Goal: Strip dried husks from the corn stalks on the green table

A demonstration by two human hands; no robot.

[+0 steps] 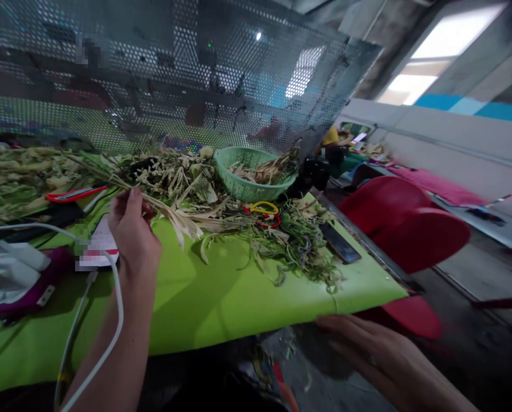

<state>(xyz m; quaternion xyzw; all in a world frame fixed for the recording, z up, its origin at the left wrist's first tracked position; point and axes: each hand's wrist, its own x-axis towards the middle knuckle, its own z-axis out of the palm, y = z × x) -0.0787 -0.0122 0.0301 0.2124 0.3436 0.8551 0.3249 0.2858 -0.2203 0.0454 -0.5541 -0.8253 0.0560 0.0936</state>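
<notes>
My left hand is closed, thumb and fingers pinching the stem of a dried leafy stalk. The stalk's pale, withered leaves spread to the right over the green tabletop. Just below that wrist area lies a phone with a lit screen, a white cable running past my forearm. Off the table's front edge, my right hand is stretched out, slightly blurred, with no object visible in it. A thin strand hangs over the edge near its fingertips. Beyond the stalk sit scissors with yellow and red handles.
A green plastic basket holds dried plant pieces. Heaped leaves line a perforated metal screen. A red utility knife, a power strip with plugs and a dark phone lie about. Red chairs stand at right.
</notes>
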